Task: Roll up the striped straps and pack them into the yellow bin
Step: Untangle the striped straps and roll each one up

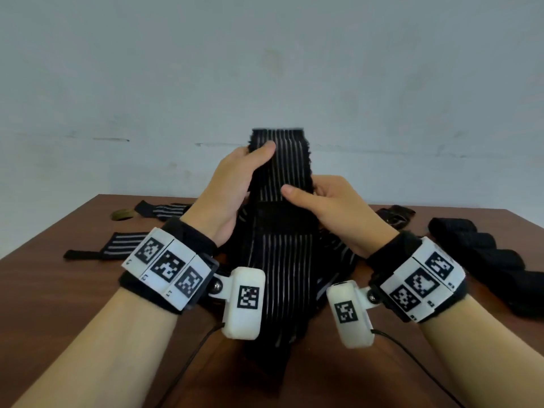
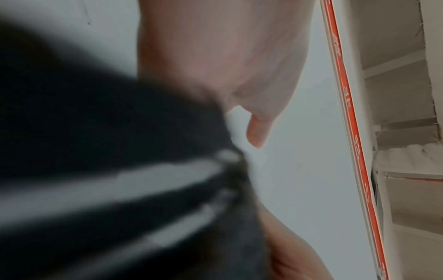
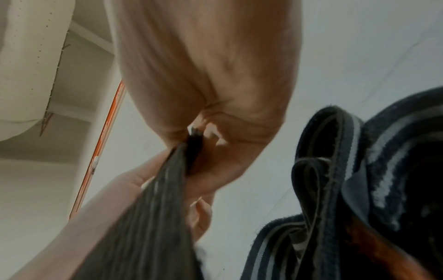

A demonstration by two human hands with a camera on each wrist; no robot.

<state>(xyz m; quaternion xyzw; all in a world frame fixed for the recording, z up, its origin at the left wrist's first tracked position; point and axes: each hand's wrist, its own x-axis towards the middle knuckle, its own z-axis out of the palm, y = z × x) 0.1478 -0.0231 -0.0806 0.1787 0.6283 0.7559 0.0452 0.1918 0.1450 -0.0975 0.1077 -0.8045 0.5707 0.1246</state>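
A wide black strap with thin white stripes (image 1: 281, 254) is lifted above the brown table (image 1: 73, 304), its top end raised upright against the wall and its lower part hanging toward me. My left hand (image 1: 235, 184) grips its left edge near the top, thumb laid across the front. My right hand (image 1: 326, 201) pinches the right edge a little lower, thumb on the front. In the left wrist view the strap (image 2: 107, 170) is a blurred dark mass below the palm. In the right wrist view the strap (image 3: 153, 217) runs up into the pinching fingers (image 3: 225, 149). No yellow bin shows.
More striped straps lie on the table: one at the far left (image 1: 164, 212), one flat at the left (image 1: 117, 245), a folded black pile at the right (image 1: 482, 254) and a dark bundle behind it (image 1: 394, 216). A round hole (image 1: 122, 214) sits near the table's far left edge.
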